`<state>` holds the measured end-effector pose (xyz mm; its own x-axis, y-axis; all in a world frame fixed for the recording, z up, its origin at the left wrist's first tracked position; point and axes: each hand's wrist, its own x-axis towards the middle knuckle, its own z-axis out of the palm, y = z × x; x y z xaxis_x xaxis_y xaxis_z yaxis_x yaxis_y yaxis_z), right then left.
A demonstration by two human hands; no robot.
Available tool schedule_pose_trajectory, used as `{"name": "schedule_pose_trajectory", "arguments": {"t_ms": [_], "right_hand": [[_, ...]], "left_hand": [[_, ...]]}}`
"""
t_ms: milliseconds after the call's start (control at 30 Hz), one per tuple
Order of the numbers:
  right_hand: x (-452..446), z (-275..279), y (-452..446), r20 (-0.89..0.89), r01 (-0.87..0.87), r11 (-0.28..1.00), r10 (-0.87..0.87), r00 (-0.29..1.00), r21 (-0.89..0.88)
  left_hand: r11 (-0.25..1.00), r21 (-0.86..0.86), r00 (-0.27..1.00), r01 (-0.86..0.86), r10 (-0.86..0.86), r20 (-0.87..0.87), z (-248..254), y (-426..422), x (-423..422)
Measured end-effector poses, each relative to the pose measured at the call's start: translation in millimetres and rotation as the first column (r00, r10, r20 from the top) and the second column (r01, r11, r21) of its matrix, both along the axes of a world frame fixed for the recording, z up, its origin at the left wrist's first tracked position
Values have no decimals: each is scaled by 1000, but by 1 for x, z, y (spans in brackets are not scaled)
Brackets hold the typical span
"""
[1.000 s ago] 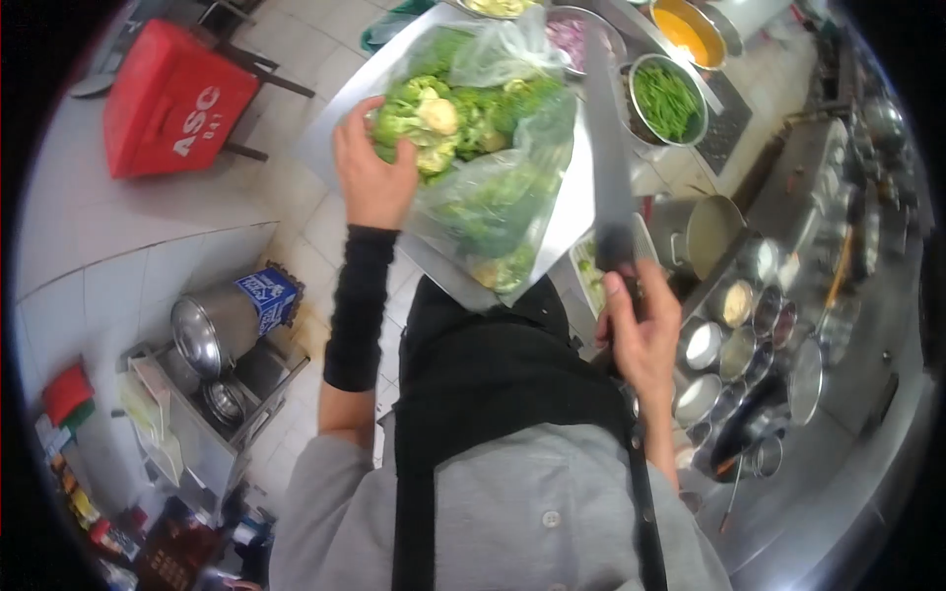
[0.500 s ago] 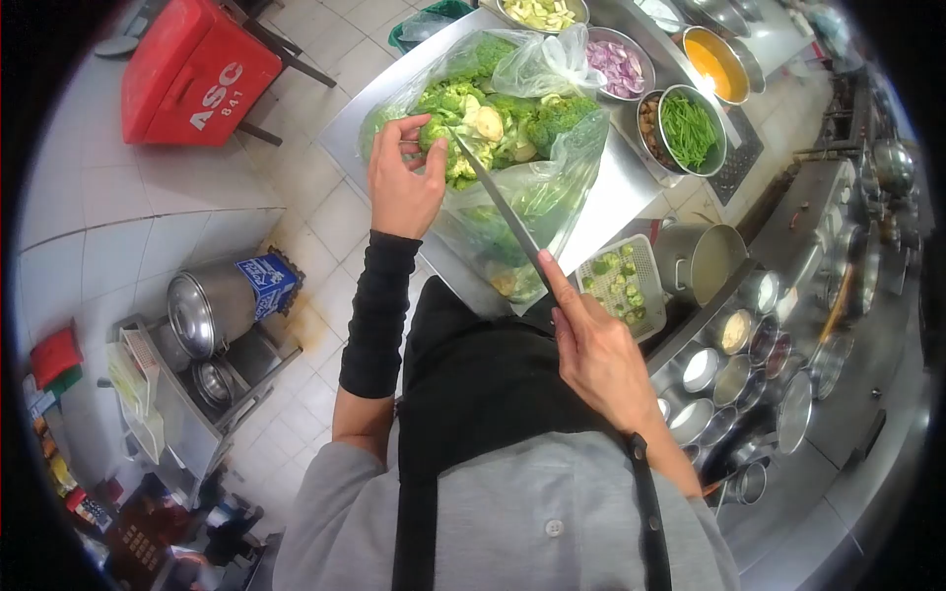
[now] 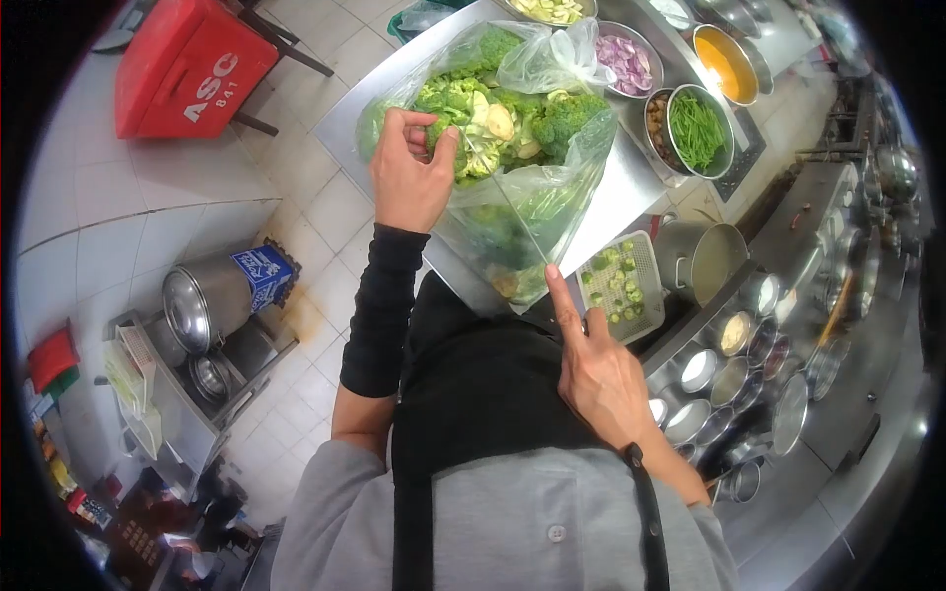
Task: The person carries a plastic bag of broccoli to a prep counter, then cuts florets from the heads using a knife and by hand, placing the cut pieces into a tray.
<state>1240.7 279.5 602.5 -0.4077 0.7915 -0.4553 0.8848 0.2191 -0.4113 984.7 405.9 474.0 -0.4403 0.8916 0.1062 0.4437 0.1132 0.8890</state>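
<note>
My left hand (image 3: 414, 182) has its thumb and fingers curled round a piece of broccoli (image 3: 440, 129) at the left side of the pile. In my right hand (image 3: 604, 379) is a long knife (image 3: 525, 219), index finger stretched along its spine. Its blade now shows almost edge-on, a thin line reaching towards the broccoli by my left fingers. Whether its tip touches the piece I cannot tell. More broccoli (image 3: 567, 128), heads and cut stems, lies in an open clear plastic bag (image 3: 562, 202) on the metal table (image 3: 631, 182). The knife's handle is hidden in my palm.
Beyond the bag stand bowls of sliced red onion (image 3: 623, 64), green beans (image 3: 697, 133) and an orange liquid (image 3: 726, 64). A white basket (image 3: 645, 320) with green pieces and a large pot (image 3: 717, 261) are at right. A red box (image 3: 192, 74) stands at left.
The knife has turned from showing its broad side to showing its edge. My left hand has shifted slightly right, its fingers closing more round the broccoli piece.
</note>
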Motion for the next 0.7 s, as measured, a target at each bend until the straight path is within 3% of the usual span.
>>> {"name": "schedule_pose_trajectory", "arguments": {"t_ms": [267, 400, 500, 567, 667, 700], "right_hand": [[-9, -24, 11, -53, 6, 1000, -4, 999, 23], [-9, -39, 19, -134, -8, 995, 22, 991, 99], [-6, -9, 12, 21, -19, 1000, 18, 1000, 21], [-10, -6, 22, -47, -21, 999, 24, 999, 48], [-3, -2, 16, -81, 13, 994, -4, 997, 107], [5, 0, 10, -94, 19, 993, -7, 996, 118]], "left_hand": [[999, -15, 999, -45, 44, -30, -3, 0, 10], [997, -72, 998, -40, 43, 41, -3, -5, 7], [997, -76, 999, -26, 29, 39, 3, 3, -3], [999, -46, 1000, -27, 26, -12, -2, -4, 1], [997, 79, 897, 15, -48, 440, -27, -1, -31], [997, -22, 755, 70, -38, 655, -10, -7, -37]]}}
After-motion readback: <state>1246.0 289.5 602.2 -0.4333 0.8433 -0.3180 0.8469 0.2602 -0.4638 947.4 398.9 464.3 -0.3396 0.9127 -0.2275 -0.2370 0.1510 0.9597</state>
